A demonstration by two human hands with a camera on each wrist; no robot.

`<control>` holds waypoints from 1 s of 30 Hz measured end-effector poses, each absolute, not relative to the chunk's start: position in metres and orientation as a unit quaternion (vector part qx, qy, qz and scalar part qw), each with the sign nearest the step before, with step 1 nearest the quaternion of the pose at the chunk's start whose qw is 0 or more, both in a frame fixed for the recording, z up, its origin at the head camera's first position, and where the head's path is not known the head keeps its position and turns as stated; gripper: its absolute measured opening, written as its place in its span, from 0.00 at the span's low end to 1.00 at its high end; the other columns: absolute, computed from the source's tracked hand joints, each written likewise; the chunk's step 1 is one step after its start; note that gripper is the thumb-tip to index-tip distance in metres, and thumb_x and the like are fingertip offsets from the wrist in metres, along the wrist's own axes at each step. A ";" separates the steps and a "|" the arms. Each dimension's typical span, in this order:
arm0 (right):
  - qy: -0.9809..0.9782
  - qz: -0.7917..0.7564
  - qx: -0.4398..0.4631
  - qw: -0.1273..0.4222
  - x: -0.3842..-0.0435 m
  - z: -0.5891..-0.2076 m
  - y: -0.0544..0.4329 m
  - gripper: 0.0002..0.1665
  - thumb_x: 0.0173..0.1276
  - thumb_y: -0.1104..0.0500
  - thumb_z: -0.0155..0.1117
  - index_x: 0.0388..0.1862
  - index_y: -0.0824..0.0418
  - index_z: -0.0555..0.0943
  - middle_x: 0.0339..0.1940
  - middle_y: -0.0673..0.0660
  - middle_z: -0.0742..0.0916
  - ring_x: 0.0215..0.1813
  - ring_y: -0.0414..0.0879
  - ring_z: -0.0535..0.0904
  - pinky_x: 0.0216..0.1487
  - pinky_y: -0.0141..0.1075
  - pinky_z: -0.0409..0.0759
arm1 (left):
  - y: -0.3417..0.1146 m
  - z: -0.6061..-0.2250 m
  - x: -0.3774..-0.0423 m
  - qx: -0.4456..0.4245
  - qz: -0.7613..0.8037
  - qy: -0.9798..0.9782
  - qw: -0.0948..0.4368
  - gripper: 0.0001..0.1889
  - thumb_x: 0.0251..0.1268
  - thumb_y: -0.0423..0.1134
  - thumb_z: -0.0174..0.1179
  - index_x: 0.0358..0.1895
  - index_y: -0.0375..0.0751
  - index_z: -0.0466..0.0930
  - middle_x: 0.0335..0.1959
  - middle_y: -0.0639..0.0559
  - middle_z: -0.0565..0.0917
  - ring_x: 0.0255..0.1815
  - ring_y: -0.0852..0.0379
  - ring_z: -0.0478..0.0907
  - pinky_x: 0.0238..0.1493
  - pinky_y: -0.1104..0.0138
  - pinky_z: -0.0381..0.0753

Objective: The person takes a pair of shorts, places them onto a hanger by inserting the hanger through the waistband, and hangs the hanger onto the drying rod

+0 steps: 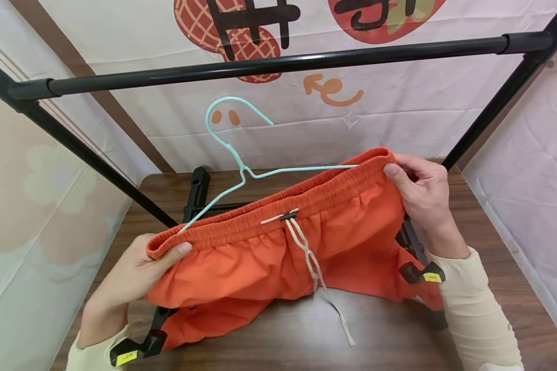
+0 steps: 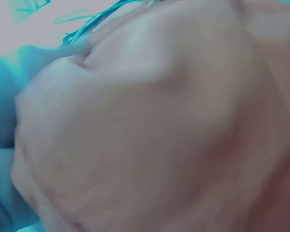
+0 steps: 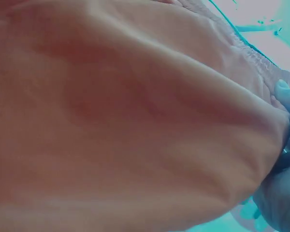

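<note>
Orange drawstring shorts (image 1: 260, 268) are stretched between both hands in the head view, the right end higher than the left. My left hand (image 1: 132, 273) grips the left end of the elastic waistband, thumb in front. At the other end my right hand (image 1: 422, 193) pinches the waistband between thumb and fingers. A light blue hanger (image 1: 234, 152) has its lower part inside the waist opening; its hook and shoulders show above. White drawstrings (image 1: 311, 257) dangle from a dark toggle at the front. Cloth (image 2: 125, 135) fills most of the left wrist view, and likewise the shorts (image 3: 135, 125) in the right.
A black rack's horizontal bar (image 1: 278, 63) crosses above the hanger, with slanting posts at both sides. Below lies a brown wooden table (image 1: 297, 330) with the rack's black feet on it. Printed cloth walls (image 1: 399, 118) enclose the back and sides.
</note>
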State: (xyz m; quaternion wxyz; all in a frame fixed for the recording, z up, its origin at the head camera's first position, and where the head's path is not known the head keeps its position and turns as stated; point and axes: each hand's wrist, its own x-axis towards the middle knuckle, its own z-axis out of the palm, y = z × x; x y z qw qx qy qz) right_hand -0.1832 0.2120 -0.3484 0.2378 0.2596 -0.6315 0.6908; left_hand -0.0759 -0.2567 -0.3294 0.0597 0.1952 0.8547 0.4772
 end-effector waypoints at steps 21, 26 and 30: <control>-0.712 0.578 0.168 0.360 -0.176 -0.342 0.230 0.11 0.63 0.71 0.74 0.43 0.77 0.87 0.39 0.49 0.90 0.41 0.37 0.85 0.47 0.26 0.81 | -0.256 -0.339 -0.061 0.126 0.458 0.879 0.045 0.11 0.81 0.32 0.56 0.58 0.42 0.83 0.39 0.58 0.89 0.36 0.60 0.85 0.40 0.71 0.84; -0.578 0.598 0.079 0.549 -0.174 -0.329 0.235 0.16 0.56 0.65 0.81 0.30 0.78 0.85 0.28 0.46 0.87 0.31 0.35 0.80 0.42 0.26 0.75 | -0.262 -0.341 -0.059 0.107 0.451 0.885 0.032 0.08 0.80 0.32 0.56 0.51 0.41 0.84 0.35 0.59 0.88 0.33 0.60 0.85 0.37 0.71 0.82; -0.550 0.591 0.015 0.590 -0.178 -0.326 0.245 0.24 0.49 0.59 0.86 0.36 0.72 0.83 0.33 0.47 0.84 0.36 0.39 0.80 0.50 0.30 0.74 | -0.266 -0.343 -0.060 0.087 0.449 0.889 0.017 0.07 0.79 0.31 0.57 0.48 0.42 0.85 0.33 0.60 0.88 0.32 0.61 0.84 0.35 0.71 0.82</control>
